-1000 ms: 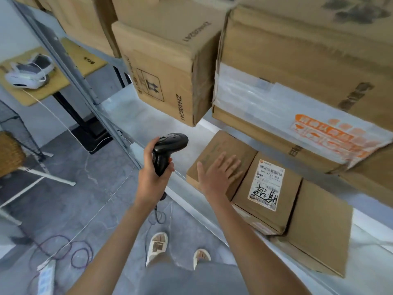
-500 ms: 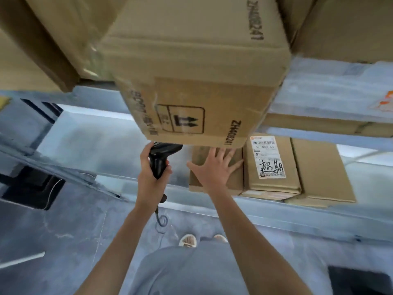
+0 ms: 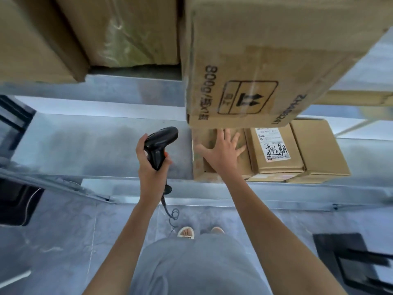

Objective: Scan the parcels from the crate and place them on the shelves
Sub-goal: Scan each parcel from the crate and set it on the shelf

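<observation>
My left hand (image 3: 150, 167) grips a black handheld barcode scanner (image 3: 158, 146) by its handle, held above the front of the grey metal shelf (image 3: 95, 145); its cable hangs down toward the floor. My right hand (image 3: 223, 153) lies flat with spread fingers on top of a plain brown cardboard parcel (image 3: 201, 165) at the left end of a row on that shelf. Beside it sits a parcel with a white shipping label (image 3: 274, 150), then another plain brown parcel (image 3: 319, 147). The crate is out of view.
A large carton printed with arrows and "800g" (image 3: 255, 67) overhangs from the shelf above, just over my right fingertips. More big cartons (image 3: 85, 35) fill the upper left. The shelf stretch left of the parcels is bare metal. Dark objects sit on the floor at both sides.
The camera has tilted and shifted, so the shelf now appears level and more head-on. Both hands stay put: the right on the parcel, the left holding the scanner.
</observation>
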Motion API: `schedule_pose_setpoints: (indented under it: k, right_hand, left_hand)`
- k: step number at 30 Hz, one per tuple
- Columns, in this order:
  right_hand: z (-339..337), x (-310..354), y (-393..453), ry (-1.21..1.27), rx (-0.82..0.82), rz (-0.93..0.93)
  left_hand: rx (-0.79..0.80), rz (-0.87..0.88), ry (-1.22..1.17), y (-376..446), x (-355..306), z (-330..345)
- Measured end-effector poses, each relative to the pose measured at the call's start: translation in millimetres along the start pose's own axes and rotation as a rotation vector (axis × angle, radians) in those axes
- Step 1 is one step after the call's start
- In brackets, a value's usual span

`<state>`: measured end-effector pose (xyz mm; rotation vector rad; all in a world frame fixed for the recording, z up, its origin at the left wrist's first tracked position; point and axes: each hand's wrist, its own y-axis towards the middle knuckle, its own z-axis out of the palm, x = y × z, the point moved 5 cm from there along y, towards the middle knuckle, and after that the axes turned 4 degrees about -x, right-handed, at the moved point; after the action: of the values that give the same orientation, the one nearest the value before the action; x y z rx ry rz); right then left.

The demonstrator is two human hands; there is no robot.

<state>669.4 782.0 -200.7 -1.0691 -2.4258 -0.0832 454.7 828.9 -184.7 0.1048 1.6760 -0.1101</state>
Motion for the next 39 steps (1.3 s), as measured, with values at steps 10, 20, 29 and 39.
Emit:
schedule_pose_setpoints:
  k: [10,20,29,39]
  right_hand:
    - [-24,4,-16,0.653,0.054,0.096]
    - [-55,16,-27,0.225,-0.119,-0.114]
    - [-35,16,-36,-0.181,-0.103,-0.14]
    - [-42,17,-54,-0.178,-0.186,-0.108]
  left_hand:
    - [-0.013,-0.074,-0.172,-4,1,2]
    - [-0.048,-0.047,-0.149,-6,-7,-2]
    - [-0.04,0.007,-0.143,-13,-9,-5]
    - [-0.044,0.034,-0.165,-20,-16,-16]
